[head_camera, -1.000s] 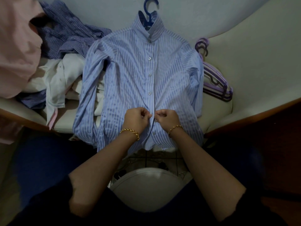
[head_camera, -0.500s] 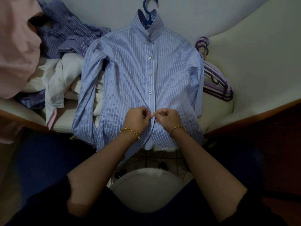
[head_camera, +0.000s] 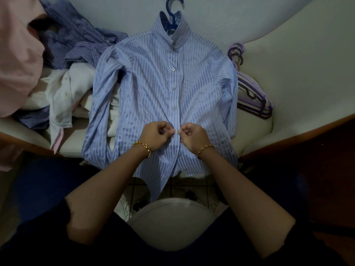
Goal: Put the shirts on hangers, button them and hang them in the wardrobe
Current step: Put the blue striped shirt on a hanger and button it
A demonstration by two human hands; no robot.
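Compared with a second ago, both hands have been shifted a little farther up the placket, and the dark gap that stood open between the two front edges below them has been narrowed to a thin line. The striped shirt [head_camera: 153,83] is laid front up on a pale padded surface [head_camera: 257,131], over a blue hanger [head_camera: 170,8] whose hook is seen beyond the raised collar. Its long axis runs from far to near: the collar is pointed away from the person and the hem towards them, with the hem draped over the near edge of the surface. The sleeves are laid down along both sides of the body. Four buttons along the centre line, from the collar downwards, are seen fastened. The left hand [head_camera: 155,135] and the right hand [head_camera: 194,136] are curled, knuckles up, and are met fingertip to fingertip at the placket, where a small pale button [head_camera: 175,131] and the fabric edges are pinched between them. A gold bracelet [head_camera: 143,146] is worn on each wrist. To the left, a checked shirt [head_camera: 76,39], a white shirt [head_camera: 63,93] and a pink garment [head_camera: 17,54] are heaped together; just right of the striped shirt, a stack of purple hangers [head_camera: 253,100] is laid.
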